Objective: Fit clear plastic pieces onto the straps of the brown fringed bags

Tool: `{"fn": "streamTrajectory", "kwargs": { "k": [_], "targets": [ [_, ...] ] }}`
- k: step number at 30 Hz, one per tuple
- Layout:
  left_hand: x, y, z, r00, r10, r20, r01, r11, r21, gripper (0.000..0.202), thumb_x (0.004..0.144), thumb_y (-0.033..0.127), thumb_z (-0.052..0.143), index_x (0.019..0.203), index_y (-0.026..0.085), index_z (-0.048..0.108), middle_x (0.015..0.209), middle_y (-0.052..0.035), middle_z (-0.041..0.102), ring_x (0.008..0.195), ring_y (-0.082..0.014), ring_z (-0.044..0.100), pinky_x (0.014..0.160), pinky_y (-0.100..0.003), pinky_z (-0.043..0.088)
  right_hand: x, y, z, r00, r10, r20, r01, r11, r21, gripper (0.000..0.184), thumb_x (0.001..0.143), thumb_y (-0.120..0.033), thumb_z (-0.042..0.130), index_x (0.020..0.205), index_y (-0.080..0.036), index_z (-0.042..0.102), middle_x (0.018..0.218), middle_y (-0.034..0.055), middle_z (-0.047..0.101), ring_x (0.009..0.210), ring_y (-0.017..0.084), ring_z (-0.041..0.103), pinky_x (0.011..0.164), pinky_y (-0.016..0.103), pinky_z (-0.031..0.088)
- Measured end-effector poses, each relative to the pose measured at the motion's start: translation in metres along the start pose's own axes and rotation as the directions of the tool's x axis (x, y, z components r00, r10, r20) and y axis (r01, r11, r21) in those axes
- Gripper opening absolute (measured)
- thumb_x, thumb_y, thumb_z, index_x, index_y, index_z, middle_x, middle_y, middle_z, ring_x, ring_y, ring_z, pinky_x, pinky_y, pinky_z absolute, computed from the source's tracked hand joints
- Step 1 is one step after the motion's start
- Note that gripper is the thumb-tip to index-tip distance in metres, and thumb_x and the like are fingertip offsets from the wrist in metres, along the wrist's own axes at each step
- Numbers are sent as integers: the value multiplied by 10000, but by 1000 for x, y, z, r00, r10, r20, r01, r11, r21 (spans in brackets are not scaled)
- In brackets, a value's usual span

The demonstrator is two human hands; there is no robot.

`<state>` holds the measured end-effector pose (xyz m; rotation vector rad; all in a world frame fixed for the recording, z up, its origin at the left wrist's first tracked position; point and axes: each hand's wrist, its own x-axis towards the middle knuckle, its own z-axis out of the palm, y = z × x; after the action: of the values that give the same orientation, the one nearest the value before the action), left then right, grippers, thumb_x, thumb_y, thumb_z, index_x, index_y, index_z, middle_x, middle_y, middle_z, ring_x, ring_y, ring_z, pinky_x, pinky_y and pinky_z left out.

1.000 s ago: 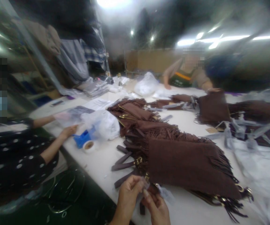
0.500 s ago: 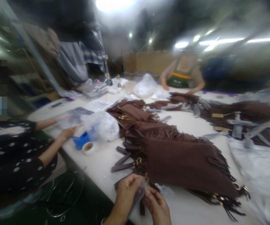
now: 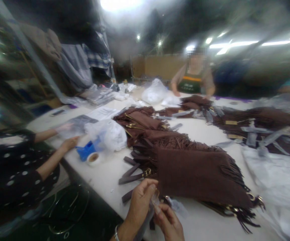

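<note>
1. The left hand is pinching thumb against fingertips on a scrap of clear wrap. The right hand is gripping the same wrap from just below. Both hands are clenched on it, though blur is hiding how much film each one is holding.
2. The wrap is sitting at the end of a dark strap, which is hanging down between the two hands, just off the near-left corner of the fringed brown bag. I cannot tell whether the strap is joined to that bag.
3. The film is looking thin and slick, so an uneven pull between the two pinches is likely risking a tear or a slip from the fingertips.
4. The strap is dangling past the edge of the table, near-left of the bag. If both pinches are loosening at once, it could be sliding off toward the floor.
5. A gold buckle and loose straps are lying against the bag's left edge, just beyond the left hand. A knuckle or the bracelet catching there could be dragging the bag.
6. Farther left of the bag, a tape roll, a blue dispenser and a white plastic bag are sitting by a co-worker's hand. They are well apart from the bag, so a collision is seeming unlikely.
</note>
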<state>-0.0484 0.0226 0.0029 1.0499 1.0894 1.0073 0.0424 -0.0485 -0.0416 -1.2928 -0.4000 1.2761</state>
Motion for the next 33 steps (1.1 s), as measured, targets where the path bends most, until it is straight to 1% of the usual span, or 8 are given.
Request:
{"fn": "streamTrajectory", "kwargs": {
  "k": [4, 8, 12, 16, 19, 22, 29, 33],
  "targets": [
    [2, 0, 4, 999, 33, -44, -34, 999, -34, 207, 839, 331, 612, 969, 172, 638, 852, -40, 665, 747, -169, 595, 677, -244, 454, -1, 3, -2, 1000, 7, 1, -7, 1000, 8, 405, 547, -568, 819, 691, -203, 720, 667, 14, 662, 648, 186, 577, 605, 271, 474],
    [10, 8, 8, 999, 13, -30, -12, 998, 57, 167, 832, 309, 599, 876, 154, 642, 733, -13, 629, 653, -152, 558, 627, -244, 438, 0, 7, -1, 999, 24, -24, -22, 998, 53, 411, 547, -553, 830, 728, -199, 727, 684, 17, 681, 655, 183, 598, 602, 266, 481],
    [14, 18, 5, 999, 19, 49, -28, 983, 180, 138, 836, 271, 574, 832, 152, 643, 711, -15, 633, 662, -166, 568, 624, -255, 432, 3, 8, 4, 993, 67, -98, -59, 994, 88, 472, 536, -558, 838, 813, -190, 738, 792, 46, 724, 733, 211, 637, 627, 288, 509],
    [13, 21, -2, 985, 111, 129, -144, 946, 289, 131, 865, 252, 544, 821, 176, 641, 767, -16, 636, 748, -182, 579, 686, -261, 423, 4, 9, 9, 993, 53, -105, -39, 992, 124, 507, 550, -566, 831, 854, -174, 728, 837, 70, 735, 800, 240, 660, 689, 325, 531],
    [12, 24, -5, 966, 192, 172, -243, 902, 357, 200, 912, 277, 493, 797, 187, 630, 788, -18, 614, 780, -182, 562, 705, -261, 395, 3, 11, 11, 992, 64, -108, -47, 986, 160, 498, 554, -552, 835, 853, -171, 720, 845, 68, 740, 809, 240, 670, 705, 324, 537],
    [12, 28, -6, 948, 222, 229, -300, 865, 403, 274, 950, 312, 430, 784, 190, 611, 796, -16, 594, 784, -179, 546, 709, -265, 370, 0, 12, 11, 987, 81, -137, -54, 981, 188, 503, 538, -538, 848, 842, -163, 709, 839, 60, 743, 792, 230, 677, 698, 313, 544],
    [16, 30, -5, 937, 153, 313, -288, 848, 445, 272, 954, 305, 418, 727, 196, 521, 727, 23, 511, 728, -153, 490, 675, -259, 337, -2, 4, 19, 987, 91, -134, -41, 940, 338, 458, 558, -470, 861, 852, -181, 661, 848, 38, 746, 795, 216, 696, 717, 308, 553],
    [19, 31, -5, 943, 108, 316, -243, 871, 427, 246, 936, 305, 438, 737, 193, 528, 701, 26, 510, 694, -146, 479, 642, -253, 337, 2, 4, 22, 996, 86, -27, -67, 904, 422, 405, 606, -409, 851, 874, -183, 648, 872, 36, 748, 804, 207, 701, 679, 282, 552]
  ]
}}
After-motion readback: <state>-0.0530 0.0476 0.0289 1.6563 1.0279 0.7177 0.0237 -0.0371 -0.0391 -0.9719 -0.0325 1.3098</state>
